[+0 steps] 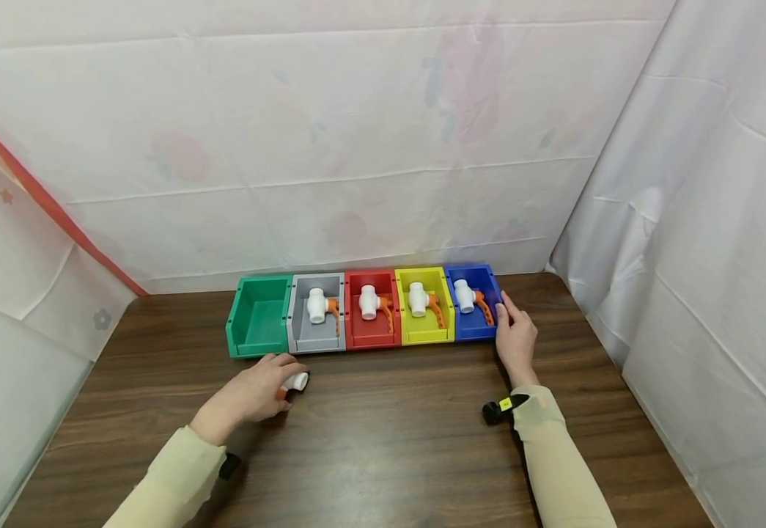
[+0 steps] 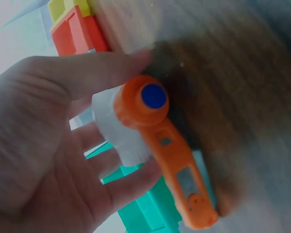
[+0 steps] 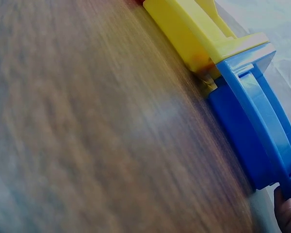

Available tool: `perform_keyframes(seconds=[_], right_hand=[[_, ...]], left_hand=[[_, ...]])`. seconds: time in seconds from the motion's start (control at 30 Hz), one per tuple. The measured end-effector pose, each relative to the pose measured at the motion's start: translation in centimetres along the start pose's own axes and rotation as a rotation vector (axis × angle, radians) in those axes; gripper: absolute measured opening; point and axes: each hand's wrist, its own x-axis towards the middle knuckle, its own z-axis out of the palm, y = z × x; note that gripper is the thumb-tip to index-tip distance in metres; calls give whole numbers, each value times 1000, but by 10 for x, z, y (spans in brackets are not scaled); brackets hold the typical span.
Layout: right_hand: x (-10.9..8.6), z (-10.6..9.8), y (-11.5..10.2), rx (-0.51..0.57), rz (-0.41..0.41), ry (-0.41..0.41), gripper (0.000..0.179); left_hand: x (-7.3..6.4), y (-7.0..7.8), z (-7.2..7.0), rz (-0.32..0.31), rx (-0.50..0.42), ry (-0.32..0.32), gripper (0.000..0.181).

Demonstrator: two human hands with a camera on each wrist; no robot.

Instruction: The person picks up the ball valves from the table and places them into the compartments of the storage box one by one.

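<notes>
My left hand holds a ball valve with a white body and an orange lever. In the head view it hovers just in front of the green bin, whose inside is bare. Similar white valves lie one each in the grey bin, red bin, yellow bin and blue bin, levers toward the right. My right hand touches the blue bin's outer right side with extended fingers; only fingertips show in the right wrist view.
The bins stand side by side near the back of a dark wooden table. A white patterned cloth hangs close behind them, and more cloth closes in the right side. Black straps with small devices sit at the wrists.
</notes>
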Motion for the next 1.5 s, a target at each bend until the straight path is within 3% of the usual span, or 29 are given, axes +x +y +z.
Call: perform_keyframes(seconds=[0.13,0.33,0.77,1.27,1.5], right_hand=[[-1,-1,-2,5,5,-7,40],[0,-2,-4,11,8,-16,40],[-1,-2,-3,8,6,-16,41],[-1,-2,-4,-2,22,-26,42],[-1,-1,-4,9,29,-28,41]], left_hand=[[-2,-2,-4,20,-37,-25,61],[-4,-4,-6,53,-42,-11,62],[-5,-3,-8,37,-74,-54,68],[-1,-6,-6,36,4,22,57],[-2,-10,-5,30,-36,68,55]])
